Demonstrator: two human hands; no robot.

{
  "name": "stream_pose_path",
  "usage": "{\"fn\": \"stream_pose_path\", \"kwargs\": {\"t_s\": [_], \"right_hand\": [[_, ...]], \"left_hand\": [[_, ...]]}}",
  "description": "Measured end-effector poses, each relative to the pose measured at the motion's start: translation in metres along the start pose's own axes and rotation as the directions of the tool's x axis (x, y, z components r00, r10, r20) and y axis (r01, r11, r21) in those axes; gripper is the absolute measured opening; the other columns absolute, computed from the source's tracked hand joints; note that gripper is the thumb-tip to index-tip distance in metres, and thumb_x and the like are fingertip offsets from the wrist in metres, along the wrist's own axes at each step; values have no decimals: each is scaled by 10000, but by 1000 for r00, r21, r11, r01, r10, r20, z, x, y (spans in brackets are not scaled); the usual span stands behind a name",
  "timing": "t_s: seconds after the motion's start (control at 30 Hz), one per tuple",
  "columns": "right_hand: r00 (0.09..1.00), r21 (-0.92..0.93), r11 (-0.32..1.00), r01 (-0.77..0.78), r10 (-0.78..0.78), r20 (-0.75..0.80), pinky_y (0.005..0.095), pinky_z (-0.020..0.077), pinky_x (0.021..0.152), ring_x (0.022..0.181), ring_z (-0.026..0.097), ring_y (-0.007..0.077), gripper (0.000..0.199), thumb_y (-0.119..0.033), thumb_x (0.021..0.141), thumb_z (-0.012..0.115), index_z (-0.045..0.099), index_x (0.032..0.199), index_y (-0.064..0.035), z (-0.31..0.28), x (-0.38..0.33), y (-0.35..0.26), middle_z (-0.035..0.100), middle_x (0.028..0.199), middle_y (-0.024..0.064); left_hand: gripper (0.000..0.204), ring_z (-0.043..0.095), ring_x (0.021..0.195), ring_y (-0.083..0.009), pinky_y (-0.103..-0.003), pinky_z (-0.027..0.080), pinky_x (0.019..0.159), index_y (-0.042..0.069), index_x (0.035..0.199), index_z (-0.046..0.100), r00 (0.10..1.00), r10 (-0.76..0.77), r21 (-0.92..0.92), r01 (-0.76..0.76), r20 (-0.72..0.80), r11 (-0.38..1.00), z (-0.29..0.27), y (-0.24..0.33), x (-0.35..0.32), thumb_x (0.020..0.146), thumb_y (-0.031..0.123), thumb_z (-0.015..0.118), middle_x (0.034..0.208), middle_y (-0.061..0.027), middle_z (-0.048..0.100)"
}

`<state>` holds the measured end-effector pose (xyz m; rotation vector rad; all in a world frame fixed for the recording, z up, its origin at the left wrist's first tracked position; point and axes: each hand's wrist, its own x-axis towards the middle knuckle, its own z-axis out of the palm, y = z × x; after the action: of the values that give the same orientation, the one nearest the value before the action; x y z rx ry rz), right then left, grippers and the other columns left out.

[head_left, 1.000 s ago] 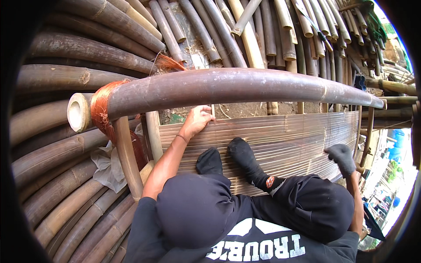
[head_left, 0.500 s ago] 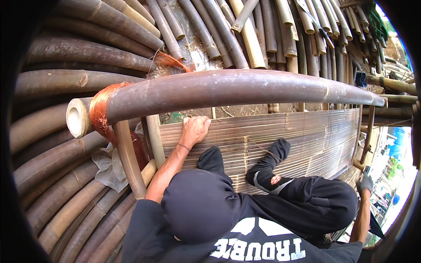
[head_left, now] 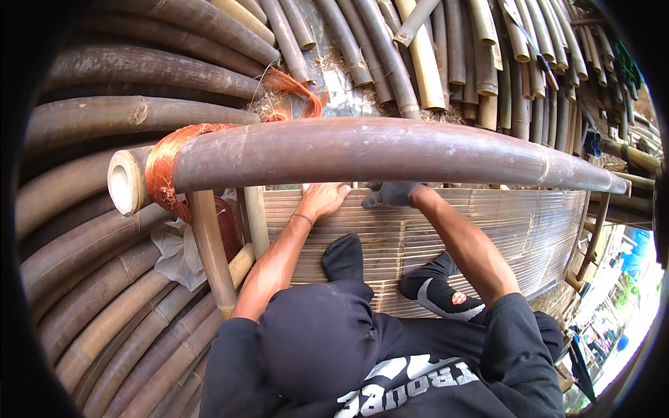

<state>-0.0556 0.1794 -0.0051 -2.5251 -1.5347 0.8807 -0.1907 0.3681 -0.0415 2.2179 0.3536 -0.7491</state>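
Two hands press flat, fingers spread, on a slatted bamboo mat (head_left: 488, 230) at frame centre: the bare left hand (head_left: 324, 198), then the grey-gloved right hand (head_left: 390, 195). Its thin strips run left to right under one thick, smooth brown bamboo pole (head_left: 390, 150), wrapped with orange cord (head_left: 164, 167).

Bamboo poles (head_left: 139, 70) are lying stacked all around, curving with the lens. More cut poles (head_left: 481, 49) are leaning in a row at the top. A loose tuft of orange twine (head_left: 296, 87) is sticking up behind the big crossbar. A crumpled white plastic bag (head_left: 174, 251) is lying among poles at left. Something blue (head_left: 634, 251) is showing at far right, too blurred to identify.
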Motion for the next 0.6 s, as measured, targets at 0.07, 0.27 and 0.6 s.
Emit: {"fn": "stream_pose_path", "kwargs": {"t_s": [0.07, 0.27, 0.6], "right_hand": [[1000, 49, 999, -3, 4, -10, 440, 483, 916, 1070, 601, 358, 487, -340, 789, 735, 636, 1159, -39, 5, 3, 13, 632, 1125, 208], [998, 222, 974, 30, -15, -69, 423, 500, 870, 1011, 622, 328, 324, -245, 842, 680, 662, 1098, -48, 13, -1, 20, 652, 1047, 194], [907, 329, 931, 157, -5, -421, 396, 525, 686, 772, 649, 268, 157, -7, 872, 570, 686, 964, -61, -12, -21, -46, 664, 807, 116]], "left_hand": [[469, 441, 1329, -342, -548, 236, 1083, 227, 1329, 595, 998, -16, 12, 16, 54, 1000, -1, -1, 4, 914, 419, 495, 1423, -138, 518], [532, 444, 1318, -372, -527, 315, 1087, 143, 1381, 525, 998, 69, 22, -69, 0, 997, 3, -7, 5, 931, 422, 470, 1423, -163, 509], [459, 457, 1314, -357, -576, 297, 1073, 156, 1318, 580, 994, 54, 119, -65, 98, 991, -9, -1, 1, 944, 374, 429, 1398, -149, 535]]}}
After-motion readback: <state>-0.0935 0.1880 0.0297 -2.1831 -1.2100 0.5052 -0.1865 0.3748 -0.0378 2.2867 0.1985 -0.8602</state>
